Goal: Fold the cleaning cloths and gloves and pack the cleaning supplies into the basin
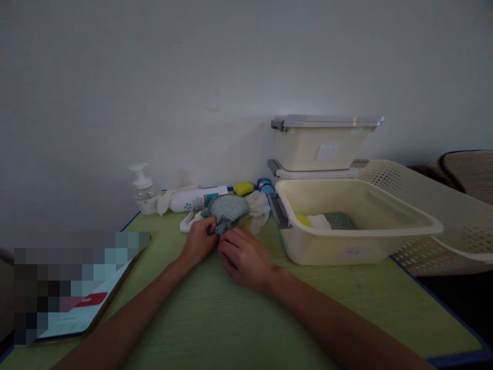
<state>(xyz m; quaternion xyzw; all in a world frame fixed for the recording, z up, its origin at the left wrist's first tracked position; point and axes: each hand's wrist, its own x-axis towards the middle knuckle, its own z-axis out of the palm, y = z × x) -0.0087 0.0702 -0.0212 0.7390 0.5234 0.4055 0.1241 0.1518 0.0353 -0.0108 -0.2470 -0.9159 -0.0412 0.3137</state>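
Both hands meet at the near edge of a grey-blue textured scrubbing cloth (229,208) with a darker mesh border, over the middle of the table. My left hand (201,239) is closed, pinching the cloth's near left corner. My right hand (246,257) has its fingers bent together at the near edge; its fingertips are partly hidden. Just behind the cloth lies a white spray bottle (192,200) on its side, its white trigger head (187,222) left of the cloth. A yellow sponge (243,188) and crumpled whitish gloves or cloth (259,209) lie behind and right of it.
At the right stands an open cream bin (316,252) holding yellow, white and grey items. Behind it are a lidded bin (304,149) and a perforated basket (454,205). A clear pump bottle (145,198) stands back left; a flat board (73,324) lies front left, partly pixelated.
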